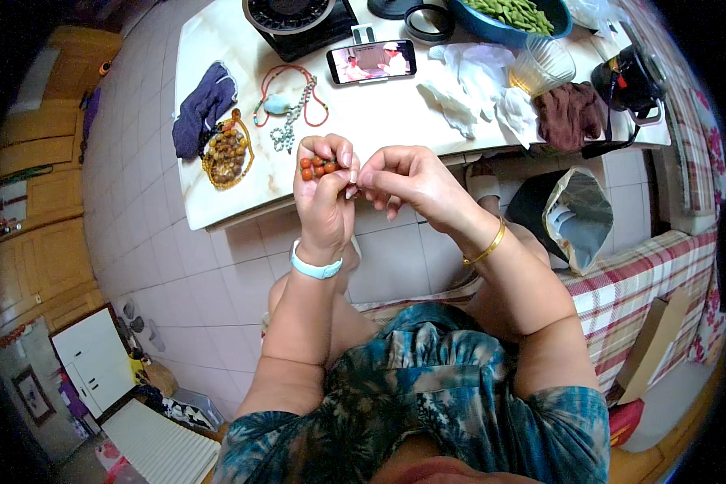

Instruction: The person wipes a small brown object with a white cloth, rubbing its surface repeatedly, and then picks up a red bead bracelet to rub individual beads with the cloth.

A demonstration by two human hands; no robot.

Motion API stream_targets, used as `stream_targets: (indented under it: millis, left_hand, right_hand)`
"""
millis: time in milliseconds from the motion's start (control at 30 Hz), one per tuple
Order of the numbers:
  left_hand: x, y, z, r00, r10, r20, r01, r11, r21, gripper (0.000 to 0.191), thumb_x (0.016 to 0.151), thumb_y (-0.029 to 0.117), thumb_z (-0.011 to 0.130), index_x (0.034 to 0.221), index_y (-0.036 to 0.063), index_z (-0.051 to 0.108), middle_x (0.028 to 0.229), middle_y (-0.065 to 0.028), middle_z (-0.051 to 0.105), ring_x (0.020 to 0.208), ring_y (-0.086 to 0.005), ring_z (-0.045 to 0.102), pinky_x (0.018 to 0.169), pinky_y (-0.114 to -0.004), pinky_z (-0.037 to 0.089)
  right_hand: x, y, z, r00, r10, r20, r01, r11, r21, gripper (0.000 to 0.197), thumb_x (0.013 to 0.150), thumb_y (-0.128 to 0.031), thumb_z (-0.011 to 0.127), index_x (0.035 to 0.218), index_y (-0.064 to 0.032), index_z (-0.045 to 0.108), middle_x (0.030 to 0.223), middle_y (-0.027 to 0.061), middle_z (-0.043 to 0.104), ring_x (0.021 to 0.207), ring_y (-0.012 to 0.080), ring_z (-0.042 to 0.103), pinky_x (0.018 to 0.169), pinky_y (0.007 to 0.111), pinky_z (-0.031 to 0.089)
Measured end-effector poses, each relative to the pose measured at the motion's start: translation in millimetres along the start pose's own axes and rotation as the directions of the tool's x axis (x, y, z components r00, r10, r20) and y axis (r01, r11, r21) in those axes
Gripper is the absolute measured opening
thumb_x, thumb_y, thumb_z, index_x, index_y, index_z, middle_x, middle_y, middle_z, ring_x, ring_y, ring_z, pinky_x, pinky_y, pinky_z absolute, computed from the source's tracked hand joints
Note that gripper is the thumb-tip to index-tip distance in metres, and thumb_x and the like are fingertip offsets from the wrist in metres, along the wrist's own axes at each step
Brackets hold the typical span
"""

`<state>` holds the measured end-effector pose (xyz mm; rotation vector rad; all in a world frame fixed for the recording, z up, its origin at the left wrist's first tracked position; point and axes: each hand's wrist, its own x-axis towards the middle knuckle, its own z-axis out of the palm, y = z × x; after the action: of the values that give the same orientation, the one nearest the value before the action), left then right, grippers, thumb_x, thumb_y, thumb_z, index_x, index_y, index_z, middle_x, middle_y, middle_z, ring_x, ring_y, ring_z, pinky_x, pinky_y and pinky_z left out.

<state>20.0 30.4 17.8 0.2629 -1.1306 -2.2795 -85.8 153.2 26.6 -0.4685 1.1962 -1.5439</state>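
Just past the table's front edge, my left hand [327, 193] holds orange-red beads [318, 167] in its curled palm. Its thumb and fingertips are pinched together. My right hand [414, 184] meets them, thumb against index finger; anything between those tips is too small to make out. On the white table [375, 118] beyond lies a red cord necklace [320, 115] with a pale blue stone [276, 104] and a strand of grey-green beads [286, 130]. Left of these, a heap of amber and brown beads [227, 154] rests beside a dark blue cloth [206, 112].
A phone [372, 62] on a stand shows a video. Behind it are a black stove-like appliance [296, 27] and a blue bowl [490, 27] of green pods. Crumpled tissues [469, 85], a glass [542, 66] and a brown cloth [569, 115] sit rightward. An open bag [572, 221] stands below.
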Motion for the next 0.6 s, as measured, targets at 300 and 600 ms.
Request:
stream_targets:
  millis: [300, 600]
  left_hand:
    - [-1.1, 2.3, -0.7, 1.000, 0.008, 0.014, -0.008, 1.000, 0.012, 0.029, 0.080, -0.008, 0.046, 0.103, 0.0085, 0.040, 0.096, -0.0076, 0.050, 0.074, -0.0109, 0.046, 0.062, -0.021, 0.038]
    - [-1.0, 1.6, 0.4, 1.000, -0.011, 0.019, 0.011, 0.999, 0.038, 0.028, 0.080, -0.008, 0.047, 0.102, 0.0085, 0.041, 0.096, -0.0077, 0.050, 0.074, -0.0106, 0.047, 0.063, -0.021, 0.040]
  right_hand:
    - [-0.2, 0.3, 1.4, 0.999, 0.026, 0.019, -0.027, 0.997, 0.077, 0.018, 0.092, -0.017, 0.068, 0.095, 0.0008, 0.069, 0.080, 0.0045, 0.067, 0.067, 0.0087, 0.063, 0.055, 0.022, 0.053]
    - [-0.4, 2.6, 4.3, 0.999, 0.036, -0.026, -0.033, 0.995, 0.093, 0.017, 0.090, -0.016, 0.068, 0.092, 0.0011, 0.069, 0.080, 0.0048, 0.067, 0.066, 0.0088, 0.062, 0.053, 0.022, 0.053]
